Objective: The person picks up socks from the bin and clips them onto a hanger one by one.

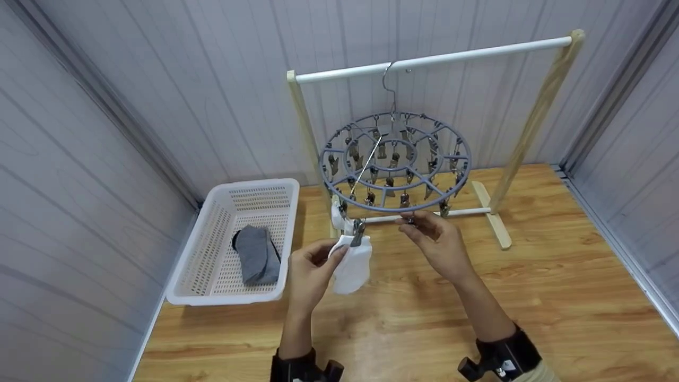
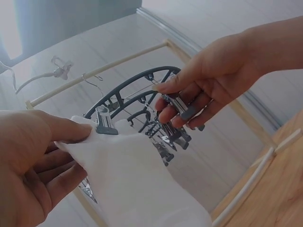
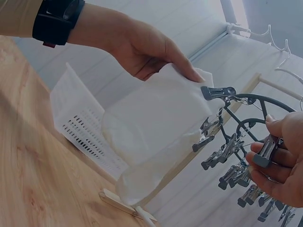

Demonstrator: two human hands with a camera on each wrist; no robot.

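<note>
In the head view my left hand pinches the cuff of a white sock between thumb and fingers. A grey-tipped metal clip bites the sock's top edge beside the thumb. My right hand holds another clip by its thumb and fingers, at the near rim of the round grey clip hanger; no cloth shows in that clip's jaws. More white cloth hangs at the hanger's left side, partly hidden behind the held sock. The sock hangs down below the left hand.
The hanger hooks on a white rail of a wooden-legged rack, with several clips dangling. At left a white plastic basket contains folded grey socks. Pale panel walls enclose the wooden floor.
</note>
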